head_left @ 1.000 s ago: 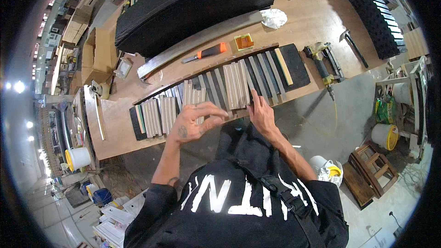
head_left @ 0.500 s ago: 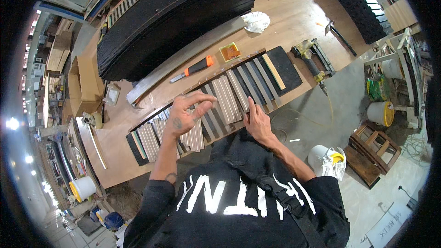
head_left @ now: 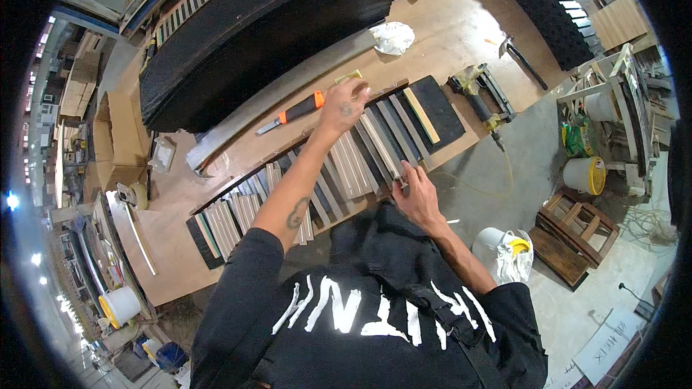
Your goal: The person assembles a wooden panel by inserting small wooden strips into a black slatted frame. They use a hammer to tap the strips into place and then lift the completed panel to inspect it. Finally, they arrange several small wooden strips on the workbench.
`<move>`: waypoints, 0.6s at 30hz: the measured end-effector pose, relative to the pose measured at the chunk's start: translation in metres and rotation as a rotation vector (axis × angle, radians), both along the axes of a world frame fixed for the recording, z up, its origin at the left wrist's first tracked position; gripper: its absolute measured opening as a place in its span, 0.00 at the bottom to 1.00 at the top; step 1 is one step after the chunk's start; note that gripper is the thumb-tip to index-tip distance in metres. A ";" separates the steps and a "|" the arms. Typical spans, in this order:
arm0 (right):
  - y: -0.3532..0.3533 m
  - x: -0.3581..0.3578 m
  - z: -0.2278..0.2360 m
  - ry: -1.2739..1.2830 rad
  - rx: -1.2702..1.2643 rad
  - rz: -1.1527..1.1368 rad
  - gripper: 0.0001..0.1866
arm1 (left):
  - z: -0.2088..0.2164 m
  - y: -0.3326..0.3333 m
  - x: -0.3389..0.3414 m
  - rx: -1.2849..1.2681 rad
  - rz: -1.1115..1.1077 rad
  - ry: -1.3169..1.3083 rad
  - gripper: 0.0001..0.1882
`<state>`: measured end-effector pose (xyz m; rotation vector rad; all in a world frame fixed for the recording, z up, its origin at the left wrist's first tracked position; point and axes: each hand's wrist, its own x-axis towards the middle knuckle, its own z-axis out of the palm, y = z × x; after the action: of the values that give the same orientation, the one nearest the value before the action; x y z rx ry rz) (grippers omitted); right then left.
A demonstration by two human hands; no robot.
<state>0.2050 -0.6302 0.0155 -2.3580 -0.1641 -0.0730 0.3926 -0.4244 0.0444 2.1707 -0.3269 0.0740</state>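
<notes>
A row of grey and light-brown wooden strips point(head_left: 349, 166) lies crosswise on a long black board point(head_left: 443, 109) at the bench's near side. My left hand point(head_left: 346, 106) reaches over the row to its far edge, fingers curled together near the strip ends. What they pinch, if anything, is hidden. My right hand point(head_left: 419, 198) is closed at the near end of a wooden strip point(head_left: 380, 142), thumb and fingers around that end. Just beyond my left hand, a small yellow box point(head_left: 349, 76) is partly covered. An orange-and-black handled knife point(head_left: 301, 109) lies to its left.
Past the knife runs a long metal bar point(head_left: 288, 94), before a tall stack of black panels point(head_left: 274, 43). A nail gun point(head_left: 481, 97) with a hose and a hammer point(head_left: 525, 61) lie right on the wooden bench point(head_left: 169, 274). A white bucket point(head_left: 491, 246) stands on the floor.
My left hand has moved away and right, from above the row to its far edge. My right hand has shifted slightly nearer and closed at a strip's near end.
</notes>
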 end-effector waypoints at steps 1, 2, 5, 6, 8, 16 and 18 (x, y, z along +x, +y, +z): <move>0.003 0.001 0.000 -0.018 -0.017 0.010 0.25 | 0.001 -0.002 0.000 -0.026 0.013 0.041 0.17; 0.007 0.003 -0.001 -0.036 -0.035 0.021 0.26 | 0.002 0.000 0.000 -0.030 0.035 0.033 0.17; 0.014 -0.006 -0.005 -0.021 -0.091 -0.021 0.26 | 0.016 0.005 -0.012 -0.062 0.060 0.081 0.17; 0.016 -0.005 -0.004 -0.018 -0.106 -0.040 0.26 | 0.020 0.008 -0.014 -0.044 0.075 0.096 0.17; 0.016 -0.006 -0.004 0.051 -0.125 -0.049 0.23 | 0.024 0.011 -0.019 -0.010 0.106 0.127 0.18; 0.018 -0.002 -0.020 0.189 -0.087 -0.101 0.13 | -0.011 0.005 -0.008 -0.068 0.064 0.079 0.16; 0.013 -0.004 -0.007 0.147 -0.068 -0.141 0.13 | -0.017 0.002 -0.004 0.019 0.069 0.009 0.15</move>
<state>0.2007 -0.6173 0.0085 -2.4298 0.0718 0.0389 0.3882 -0.4220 0.0278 2.2011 -0.2478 0.1000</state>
